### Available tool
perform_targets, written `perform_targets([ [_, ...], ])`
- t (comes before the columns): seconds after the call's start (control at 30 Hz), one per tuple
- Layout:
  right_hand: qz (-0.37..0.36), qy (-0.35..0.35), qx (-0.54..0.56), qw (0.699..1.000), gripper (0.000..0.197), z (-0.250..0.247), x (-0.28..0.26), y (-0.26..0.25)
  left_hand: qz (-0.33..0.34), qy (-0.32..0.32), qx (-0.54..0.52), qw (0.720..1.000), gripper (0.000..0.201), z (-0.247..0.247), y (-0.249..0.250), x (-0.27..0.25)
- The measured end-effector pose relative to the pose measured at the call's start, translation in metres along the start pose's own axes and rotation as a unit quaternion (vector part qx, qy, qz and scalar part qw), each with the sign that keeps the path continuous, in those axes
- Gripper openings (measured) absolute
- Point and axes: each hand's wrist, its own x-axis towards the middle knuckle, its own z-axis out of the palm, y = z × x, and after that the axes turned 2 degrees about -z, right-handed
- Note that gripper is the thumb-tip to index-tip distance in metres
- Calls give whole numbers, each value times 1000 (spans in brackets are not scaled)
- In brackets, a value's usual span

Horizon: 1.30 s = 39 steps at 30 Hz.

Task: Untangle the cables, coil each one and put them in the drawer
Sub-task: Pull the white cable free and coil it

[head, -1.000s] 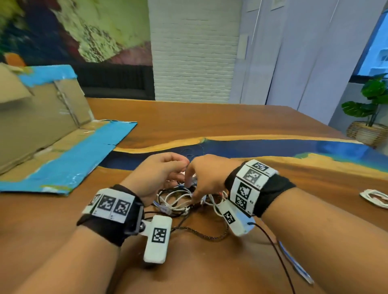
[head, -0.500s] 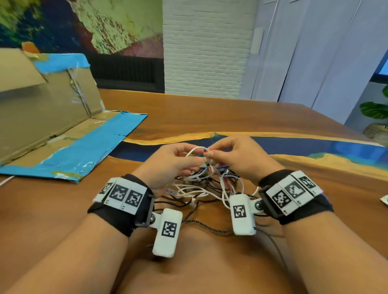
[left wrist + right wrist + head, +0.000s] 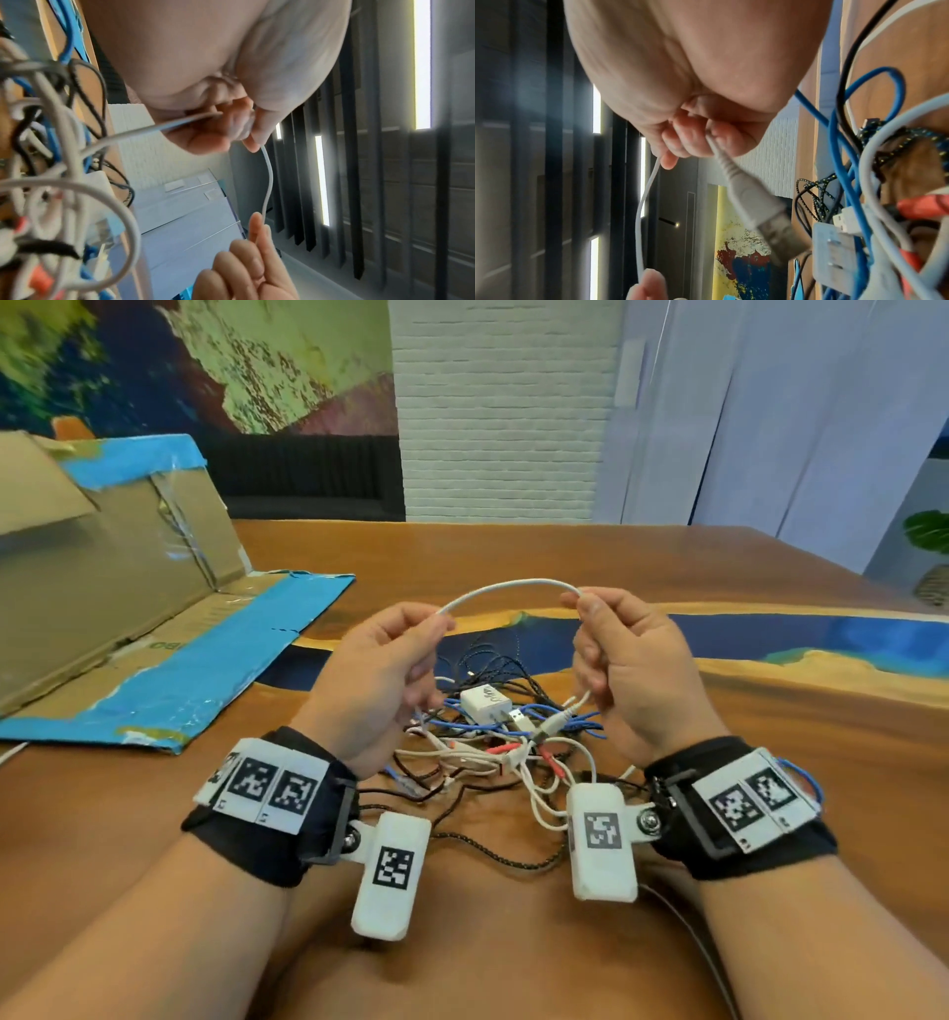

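Observation:
A white cable arches between my two hands above the table. My left hand pinches one side of it, and my right hand grips the other side with fingers curled. Its USB plug hangs from under my right hand. Below the hands lies the tangle of white, blue, black and red-tipped cables with a white charger block in it. The left wrist view shows the white cable running from my left fingertips to the right hand's fingers.
An opened cardboard box with blue tape lies flat at the left on the wooden table. A braided black cable trails toward me between my wrists. A potted plant stands off the table's right edge.
Both hands have risen from the tangle and moved apart, drawing a length of white cable up into an arch between them. The view has shifted slightly left.

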Motion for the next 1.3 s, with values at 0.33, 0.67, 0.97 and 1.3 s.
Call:
perform_targets([
  [0.33, 141, -201, -133, 960, 25, 14, -21, 4, 51, -34, -38, 997, 24, 8, 13, -10],
  [0.67, 135, -284, -210, 926, 26, 39, -29, 17, 57, -72, -56, 994, 34, 13, 12, -14],
  [0.97, 92, -196, -101, 971, 16, 34, -24, 17, 22, -97, -7, 995, 43, 11, 8, -14],
  [1.3, 61, -78, 94, 991, 19, 20, -18, -1, -32, -81, 205, 975, 8, 5, 4, -8],
])
